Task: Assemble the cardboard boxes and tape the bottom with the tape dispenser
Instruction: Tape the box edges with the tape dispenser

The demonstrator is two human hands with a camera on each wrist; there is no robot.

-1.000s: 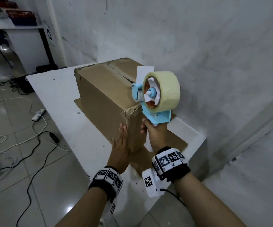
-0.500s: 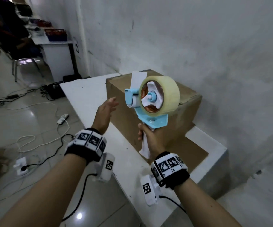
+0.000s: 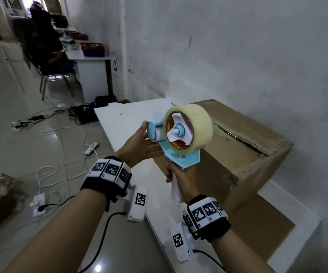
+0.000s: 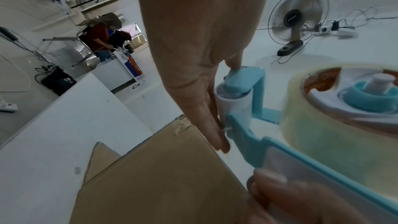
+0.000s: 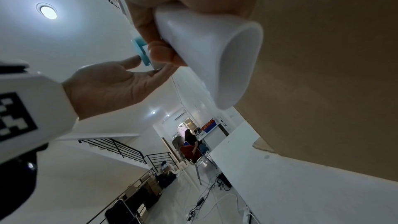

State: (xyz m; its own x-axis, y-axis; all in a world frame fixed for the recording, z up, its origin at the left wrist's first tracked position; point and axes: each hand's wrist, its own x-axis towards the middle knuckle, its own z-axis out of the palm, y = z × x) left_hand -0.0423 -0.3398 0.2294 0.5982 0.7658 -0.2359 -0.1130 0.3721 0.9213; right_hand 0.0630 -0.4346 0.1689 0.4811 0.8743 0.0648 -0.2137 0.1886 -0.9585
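Head view shows the right hand (image 3: 181,182) gripping the tape dispenser (image 3: 181,138) handle above the cardboard box (image 3: 243,152), near the table's (image 3: 131,113) wall edge. The left hand (image 3: 139,146), fingers straight, touches its front roller. Pull the tape end out gently, away from the teeth.

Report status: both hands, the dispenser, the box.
Right hand grips tape dispenser by its handle. Left hand open, fingers touching the dispenser's front roller. Cardboard box on white table, top seam untaped. Nothing in the way.
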